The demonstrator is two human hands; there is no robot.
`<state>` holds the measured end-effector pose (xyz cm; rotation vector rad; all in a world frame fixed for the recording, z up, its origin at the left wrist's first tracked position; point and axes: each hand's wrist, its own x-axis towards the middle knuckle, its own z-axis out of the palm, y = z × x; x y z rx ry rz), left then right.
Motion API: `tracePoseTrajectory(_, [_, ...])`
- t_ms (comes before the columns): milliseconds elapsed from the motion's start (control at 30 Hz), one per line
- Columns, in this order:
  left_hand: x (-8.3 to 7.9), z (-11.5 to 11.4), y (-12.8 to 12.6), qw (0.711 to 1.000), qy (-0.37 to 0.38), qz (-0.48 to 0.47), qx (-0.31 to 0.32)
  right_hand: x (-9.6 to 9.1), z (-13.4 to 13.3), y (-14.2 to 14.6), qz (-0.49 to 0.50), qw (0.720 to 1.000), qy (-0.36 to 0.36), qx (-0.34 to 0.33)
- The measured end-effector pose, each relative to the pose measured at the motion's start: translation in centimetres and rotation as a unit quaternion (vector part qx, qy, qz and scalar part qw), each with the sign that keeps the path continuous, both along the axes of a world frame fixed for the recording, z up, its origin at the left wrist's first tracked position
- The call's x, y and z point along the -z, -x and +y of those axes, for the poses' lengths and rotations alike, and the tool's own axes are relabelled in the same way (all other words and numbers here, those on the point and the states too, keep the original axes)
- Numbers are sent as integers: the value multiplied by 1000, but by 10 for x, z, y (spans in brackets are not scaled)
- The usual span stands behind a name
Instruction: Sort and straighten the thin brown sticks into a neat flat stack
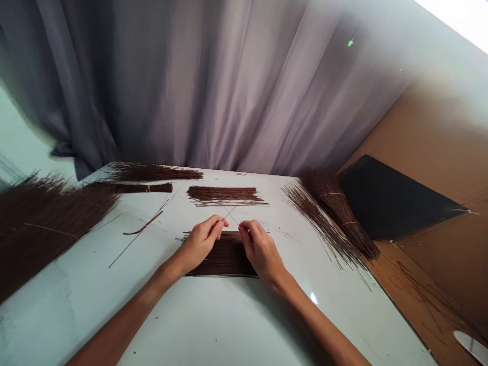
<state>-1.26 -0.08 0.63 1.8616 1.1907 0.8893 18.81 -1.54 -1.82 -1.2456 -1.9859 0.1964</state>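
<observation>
My left hand (206, 239) is closed in a pinch, and a thin dark stick (230, 211) slants up and right from its fingertips. Opposite it, my right hand (259, 244) pinches a second thin stick (231, 216) that slants up and left. The two sticks cross just beyond the fingertips. Beneath both hands lies a flat pile of dark brown sticks (224, 256), its ends partly hidden by the hands. A smaller pile of brown sticks (223, 195) rests behind them on the white table (183, 320).
At left spreads a large heap of brown sticks (46, 218); behind it lie a tied bundle (160, 188) and loose sticks (168, 173). Two bent strips (145, 224) sit left of my hand. Tied bundles (343, 213) lie along the right edge, before a grey curtain (213, 91).
</observation>
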Motion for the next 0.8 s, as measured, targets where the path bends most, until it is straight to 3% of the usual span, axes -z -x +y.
tracePoseTrajectory(267, [-9, -2, -1, 997, -12, -31, -63, -1, -5, 4, 6, 1000, -7, -15])
tracePoseTrajectory(800, [0, 8, -1, 984, 46, -157, -66, 3, -7, 8, -18, 1000, 5, -25])
